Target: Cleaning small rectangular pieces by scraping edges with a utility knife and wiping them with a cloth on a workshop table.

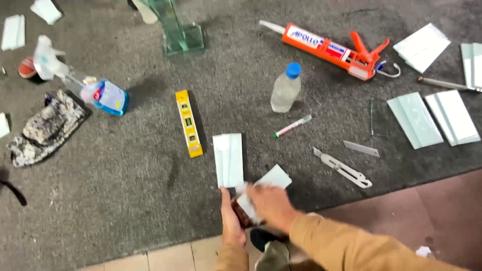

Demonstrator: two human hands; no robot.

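Both hands work close together at the near edge of the grey carpet (125, 200), just below the stack of pale glass strips (228, 159), which serves as the landmark. The left hand (232, 221) is clamped around a small dark block (242, 213) that sits directly under the near end of that stack. The right hand (271, 206) is blurred, its fingers closed on a white cloth or paper (268, 181) pressed over the block, just right of the stack's near end. Tan sleeves cover both forearms.

Left of the stack lies a yellow spirit level (189, 123), pointing away from the person. Farther left of the stack a spray bottle with a blue base (103, 95) lies on its side, and beyond that a crumpled rag (45, 128). Up and right of the stack stands a clear plastic bottle with a blue cap (286, 88), with a marker pen (292, 126) lying between them. Right of the stack a white utility knife (343, 168) lies on the carpet, a loose blade (361, 148) just beyond it. Far up and right of the stack an orange caulking gun (331, 50) lies across the carpet. More pale glass pieces (432, 118) rest well to the right of the stack. A glass stand (178, 30) rises straight beyond the stack, at the far side.
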